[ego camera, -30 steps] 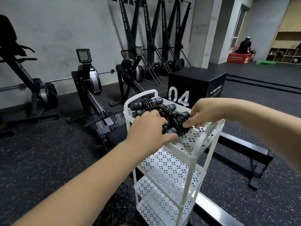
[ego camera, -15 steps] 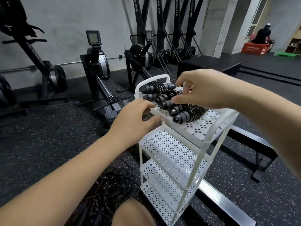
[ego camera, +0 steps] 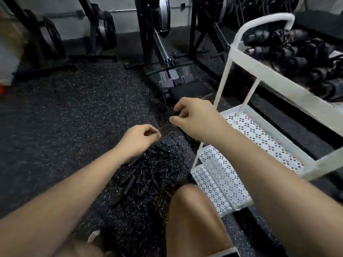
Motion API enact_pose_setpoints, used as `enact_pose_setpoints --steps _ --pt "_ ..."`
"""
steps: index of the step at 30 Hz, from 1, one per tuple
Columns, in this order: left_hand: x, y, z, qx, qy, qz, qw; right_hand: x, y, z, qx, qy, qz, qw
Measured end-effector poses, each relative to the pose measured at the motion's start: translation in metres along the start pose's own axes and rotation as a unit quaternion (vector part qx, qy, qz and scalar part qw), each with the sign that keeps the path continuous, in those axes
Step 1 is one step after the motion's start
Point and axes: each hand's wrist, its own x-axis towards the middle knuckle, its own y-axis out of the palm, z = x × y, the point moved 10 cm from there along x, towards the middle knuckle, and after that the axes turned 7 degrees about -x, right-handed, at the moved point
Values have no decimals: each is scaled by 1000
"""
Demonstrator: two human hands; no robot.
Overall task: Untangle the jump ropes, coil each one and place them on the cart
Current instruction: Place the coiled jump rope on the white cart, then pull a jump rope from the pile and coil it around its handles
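Noted tangled jump ropes (ego camera: 148,173) heaped on floor (ego camera: 74,117) beside white cart (ego camera: 274,78), beneath left hand (ego camera: 140,138) and right hand (ego camera: 193,117). Found fingers of both curled; unable to tell through blur whether gripping any strand. Recorded coiled ropes (ego camera: 289,54) on cart's top shelf.

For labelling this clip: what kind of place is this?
Most likely a gym: a rowing machine, a speckled rubber floor, and jump ropes on the white cart.

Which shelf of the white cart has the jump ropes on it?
The top shelf: black coiled jump ropes lie there; the lower shelves show none.
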Motion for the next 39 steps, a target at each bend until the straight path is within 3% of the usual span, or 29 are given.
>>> enact_pose_setpoints --steps 5,13,20,28,39 --pt "25 18 99 -44 -88 16 995 34 114 -40 110 53 64 991" --pt "53 115 236 -24 -170 76 982 48 312 -124 213 144 248 934" --pt "59 220 320 -1 -191 167 967 28 443 -209 174 202 341 902" --pt "79 292 366 47 -111 177 977 1 567 -279 88 208 378 898" --pt "95 364 405 163 -27 255 953 -11 654 -286 -19 135 374 917"
